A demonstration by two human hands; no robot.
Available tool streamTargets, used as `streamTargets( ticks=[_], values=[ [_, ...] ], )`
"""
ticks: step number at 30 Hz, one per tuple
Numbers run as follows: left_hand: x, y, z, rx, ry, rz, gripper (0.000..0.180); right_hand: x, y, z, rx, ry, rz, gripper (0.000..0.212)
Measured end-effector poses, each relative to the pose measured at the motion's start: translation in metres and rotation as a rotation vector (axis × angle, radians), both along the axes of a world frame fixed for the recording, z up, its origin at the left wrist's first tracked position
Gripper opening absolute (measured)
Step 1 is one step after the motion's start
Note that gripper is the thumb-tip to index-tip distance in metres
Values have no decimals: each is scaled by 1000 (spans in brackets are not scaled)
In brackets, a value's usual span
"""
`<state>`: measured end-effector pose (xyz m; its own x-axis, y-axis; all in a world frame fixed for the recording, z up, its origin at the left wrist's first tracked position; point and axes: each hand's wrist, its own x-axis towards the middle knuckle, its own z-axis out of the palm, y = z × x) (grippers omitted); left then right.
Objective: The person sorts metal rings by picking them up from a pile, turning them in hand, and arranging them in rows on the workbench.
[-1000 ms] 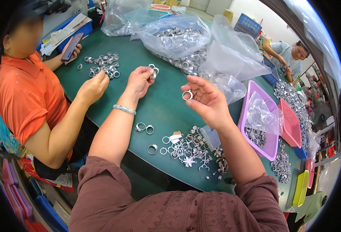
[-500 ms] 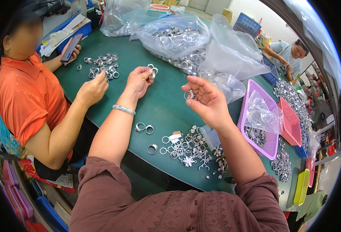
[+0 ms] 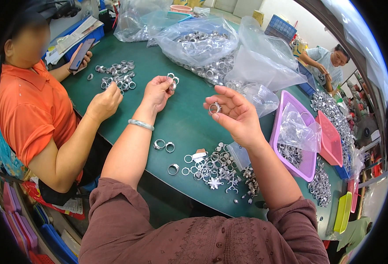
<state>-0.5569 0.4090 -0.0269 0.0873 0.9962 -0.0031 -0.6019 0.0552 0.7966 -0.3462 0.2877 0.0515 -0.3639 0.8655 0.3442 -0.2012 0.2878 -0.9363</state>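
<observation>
My left hand [image 3: 157, 91] pinches a few silver-coloured metal rings [image 3: 173, 81] between thumb and fingertips, above the green table. To its right, my right hand [image 3: 234, 113] has its palm turned up and its fingers curled, with one metal ring [image 3: 214, 108] resting at the fingers by the thumb tip. Between my forearms lies a loose pile of rings and small metal castings [image 3: 213, 167]. Left of that pile, three separate rings [image 3: 159, 144] sit near the table edge.
Open plastic bags of rings [image 3: 198, 44] stand at the back. A purple basket [image 3: 306, 171], a red tray [image 3: 330, 136] and more metal parts lie right. At left, a person in orange [image 3: 40, 114] holds a phone [image 3: 82, 54] beside another ring pile [image 3: 119, 75]. Another person sits far right.
The ring in my right hand has shifted slightly, and its fingers have moved a little to the left. My left hand stays in place with its rings.
</observation>
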Motion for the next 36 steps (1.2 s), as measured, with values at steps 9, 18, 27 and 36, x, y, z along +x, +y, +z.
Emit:
streamTargets(
  ticks=[9,18,27,36],
  values=[
    [-2,1,0,-10,-5,-8,9,0,0,0,-7,-16,-1,54],
    [-3,2,-2,-5,-7,3,9,-3,-1,0,89,-86,-78,62],
    [-3,1,-1,-24,5,-5,10,0,0,-3,261,-235,-237,65],
    [-2,0,0,-17,4,-5,9,0,-2,-2,199,-156,-192,61]
  ],
)
